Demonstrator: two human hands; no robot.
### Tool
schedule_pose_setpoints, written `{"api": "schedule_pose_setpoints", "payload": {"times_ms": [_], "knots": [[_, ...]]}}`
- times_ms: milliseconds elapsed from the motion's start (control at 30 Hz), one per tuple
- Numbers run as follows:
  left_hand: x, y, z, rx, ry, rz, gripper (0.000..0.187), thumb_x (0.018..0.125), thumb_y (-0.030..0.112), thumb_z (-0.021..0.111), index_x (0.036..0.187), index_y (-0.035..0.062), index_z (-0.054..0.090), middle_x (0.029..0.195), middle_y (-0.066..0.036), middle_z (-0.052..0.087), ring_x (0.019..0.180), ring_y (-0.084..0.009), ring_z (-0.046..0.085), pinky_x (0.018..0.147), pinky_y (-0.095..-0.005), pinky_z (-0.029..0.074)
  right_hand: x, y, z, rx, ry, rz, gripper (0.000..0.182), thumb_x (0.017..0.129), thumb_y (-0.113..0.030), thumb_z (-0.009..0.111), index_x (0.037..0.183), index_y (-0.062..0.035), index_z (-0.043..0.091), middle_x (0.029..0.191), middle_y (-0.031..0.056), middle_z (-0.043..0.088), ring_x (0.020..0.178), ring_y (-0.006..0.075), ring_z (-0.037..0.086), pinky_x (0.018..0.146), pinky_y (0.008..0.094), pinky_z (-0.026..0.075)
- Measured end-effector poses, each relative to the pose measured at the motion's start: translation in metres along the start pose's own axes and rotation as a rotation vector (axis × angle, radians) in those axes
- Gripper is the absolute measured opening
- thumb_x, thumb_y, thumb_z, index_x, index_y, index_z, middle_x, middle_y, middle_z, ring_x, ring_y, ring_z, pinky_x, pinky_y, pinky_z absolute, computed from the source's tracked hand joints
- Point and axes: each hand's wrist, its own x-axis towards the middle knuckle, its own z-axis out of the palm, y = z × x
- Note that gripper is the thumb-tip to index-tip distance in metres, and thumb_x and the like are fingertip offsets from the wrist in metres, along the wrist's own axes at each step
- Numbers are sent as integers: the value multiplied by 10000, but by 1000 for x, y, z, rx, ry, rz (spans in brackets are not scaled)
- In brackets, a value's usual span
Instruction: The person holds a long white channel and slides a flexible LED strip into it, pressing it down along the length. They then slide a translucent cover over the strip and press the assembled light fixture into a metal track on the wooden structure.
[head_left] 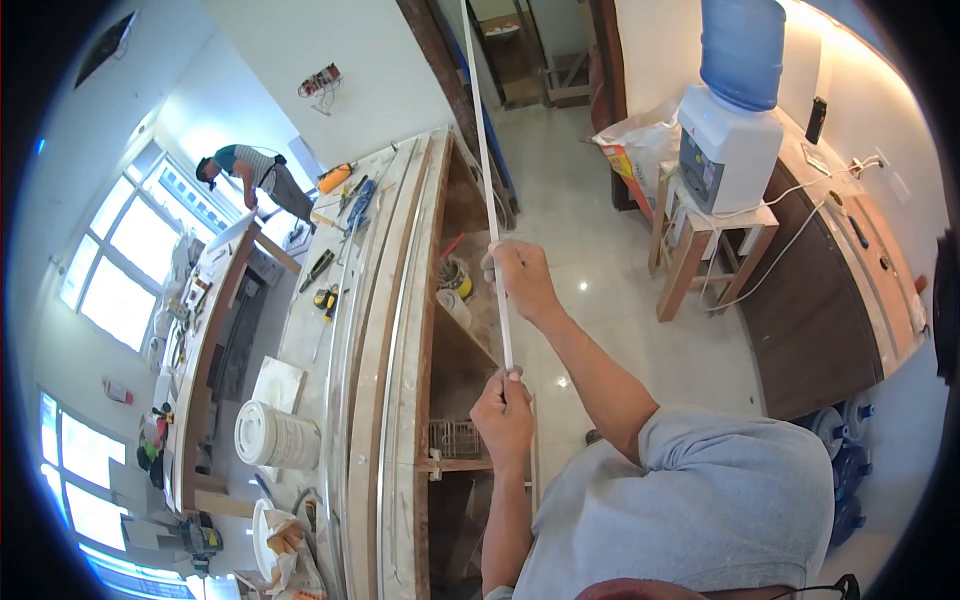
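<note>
A long, thin white strip (487, 170) runs from the top of the head view down to my hands, slanting slightly. My right hand (525, 280) is closed around it partway along. Lower down, the fingers of my left hand (503, 415) pinch its near end. Both hands are beside the edge of a long wooden workbench (440, 210), over its open lower compartments. More long metal strips (397, 350) lie lengthwise on the bench top, left of my hands. What the strip's far end touches is out of view.
A white bucket (277, 435), a yellow-black tool (325, 300) and several hand tools lie on the bench. Another person (255, 175) bends over a second table at the left. To the right, a water dispenser (730, 150) stands on a wooden stool (710, 245), its cord hanging loosely.
</note>
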Motion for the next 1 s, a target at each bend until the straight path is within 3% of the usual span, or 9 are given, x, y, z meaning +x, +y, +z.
{"api": "schedule_pose_setpoints", "payload": {"times_ms": [100, 167, 300, 533, 633, 900, 967, 1000], "knots": [[-14, -4, -1, -83, -20, -22, 248, 1000, 152, 557, 898, -34, 684, 596, 32, 497, 556, -47, 416, 511, -237, 323, 24, -8, 1, 111, 53, -14, 290, 943, -225, 550, 807, 16, 634, 683, 96, 605, 515, 123, 525, 466, 265, 415], [-23, -9, -6, -22, -23, 8, 223, 970, 146, 584, 918, -31, 709, 576, -38, 543, 527, -94, 487, 521, -288, 401, 41, -19, 0, 146, 56, 22, 281, 942, -219, 547, 817, 18, 631, 682, 91, 600, 505, 123, 516, 459, 265, 411], [-37, -10, -11, 11, 7, 76, 213, 964, 142, 590, 913, -30, 705, 571, -45, 545, 525, -96, 490, 520, -293, 410, 68, -40, 8, 156, 61, 33, 282, 952, -211, 530, 827, 25, 621, 682, 75, 584, 481, 102, 478, 422, 248, 377], [-71, -18, -27, -8, 20, 26, 177, 960, 123, 590, 923, -8, 705, 569, -55, 566, 504, -102, 524, 505, -294, 430, 131, -61, 17, 235, 76, 52, 233, 937, -193, 511, 823, -3, 583, 680, 51, 571, 445, 78, 443, 387, 251, 348], [-83, -23, -31, 16, 48, 38, 172, 956, 125, 594, 915, -2, 703, 569, -58, 571, 489, -116, 536, 496, -301, 435, 148, -65, 21, 243, 56, 40, 244, 941, -204, 517, 919, 24, 602, 696, 51, 565, 469, 92, 463, 403, 260, 365], [-142, -47, -65, 158, 71, 29, 191, 931, 157, 628, 875, -8, 706, 556, -85, 586, 499, -135, 571, 504, -313, 456, 204, -88, 12, 229, 46, 39, 245, 950, -209, 510, 898, 14, 596, 690, 54, 569, 466, 101, 475, 401, 275, 388], [-157, -54, -79, 262, -7, -31, 268, 927, 251, 641, 1002, -3, 683, 871, -225, 676, 732, -341, 622, 735, -419, 509, 212, -93, 9, 227, 51, 49, 244, 952, -207, 508, 890, 11, 596, 688, 54, 571, 466, 105, 478, 402, 278, 392], [-163, -50, -83, 263, -7, -29, 268, 927, 251, 641, 1002, -3, 683, 871, -225, 676, 732, -341, 622, 735, -419, 509, 218, -97, 7, 198, 52, 19, 246, 957, -206, 502, 880, 8, 595, 682, 54, 570, 465, 106, 477, 402, 280, 392]]}}
